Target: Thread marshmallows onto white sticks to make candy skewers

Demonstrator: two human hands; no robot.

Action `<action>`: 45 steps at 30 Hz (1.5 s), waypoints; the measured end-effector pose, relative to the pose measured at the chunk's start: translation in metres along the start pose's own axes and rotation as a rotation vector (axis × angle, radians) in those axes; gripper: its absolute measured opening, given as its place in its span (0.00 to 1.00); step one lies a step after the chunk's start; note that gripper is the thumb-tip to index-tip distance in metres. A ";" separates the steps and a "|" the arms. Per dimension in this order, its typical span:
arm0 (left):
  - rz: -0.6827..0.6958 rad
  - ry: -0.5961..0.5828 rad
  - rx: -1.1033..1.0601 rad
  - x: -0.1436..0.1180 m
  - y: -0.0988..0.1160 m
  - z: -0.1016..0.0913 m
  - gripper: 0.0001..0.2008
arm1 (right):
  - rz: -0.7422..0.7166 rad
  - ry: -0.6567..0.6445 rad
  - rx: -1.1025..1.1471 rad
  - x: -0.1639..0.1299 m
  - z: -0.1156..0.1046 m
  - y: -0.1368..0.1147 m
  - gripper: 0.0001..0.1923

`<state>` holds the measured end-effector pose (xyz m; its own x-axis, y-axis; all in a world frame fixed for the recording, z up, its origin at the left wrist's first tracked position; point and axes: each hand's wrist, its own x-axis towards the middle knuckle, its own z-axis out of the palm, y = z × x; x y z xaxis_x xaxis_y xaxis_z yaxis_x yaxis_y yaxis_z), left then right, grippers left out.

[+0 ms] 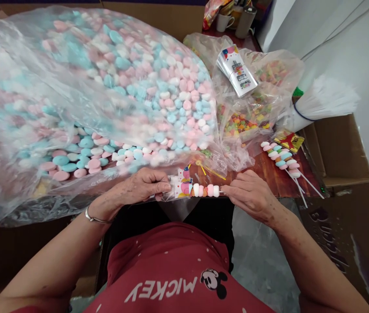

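Note:
My left hand (148, 186) pinches a clear printed candy wrapper (182, 184) at the table's front edge. Opposite it, my right hand (252, 193) grips the stick of a marshmallow skewer (206, 190), which lies level with its pink, white and orange pieces towards the left. The skewer's far tip meets the wrapper's mouth; how deep it sits inside I cannot tell. Just behind the wrapper lie yellow twist ties (200, 165). To the right, several finished-looking marshmallow skewers (282, 158) rest together with their white sticks over the table edge.
A huge clear bag of pastel marshmallows (158, 82) covers the left and middle. Behind on the right are bags of small gummy candies (243, 119), a stack of printed wrappers (237, 71), a bundle of white sticks (327, 100), a yellow packet (290, 140) and a cardboard box (340, 152).

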<state>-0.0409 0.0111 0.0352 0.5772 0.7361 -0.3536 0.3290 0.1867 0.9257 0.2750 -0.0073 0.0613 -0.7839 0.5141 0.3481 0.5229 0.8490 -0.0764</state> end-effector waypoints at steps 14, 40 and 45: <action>-0.014 -0.066 -0.027 -0.002 -0.005 -0.005 0.20 | 0.082 0.068 0.046 -0.003 0.013 -0.017 0.10; -0.095 -0.117 -0.017 0.010 0.000 -0.016 0.19 | 0.195 0.109 0.251 -0.008 0.029 -0.032 0.13; -0.056 -0.118 -0.062 0.013 -0.003 -0.013 0.20 | 0.147 0.161 0.154 -0.009 0.028 -0.029 0.11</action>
<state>-0.0443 0.0282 0.0292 0.6442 0.6425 -0.4149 0.3181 0.2682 0.9093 0.2580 -0.0334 0.0344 -0.6334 0.6181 0.4656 0.5607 0.7812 -0.2745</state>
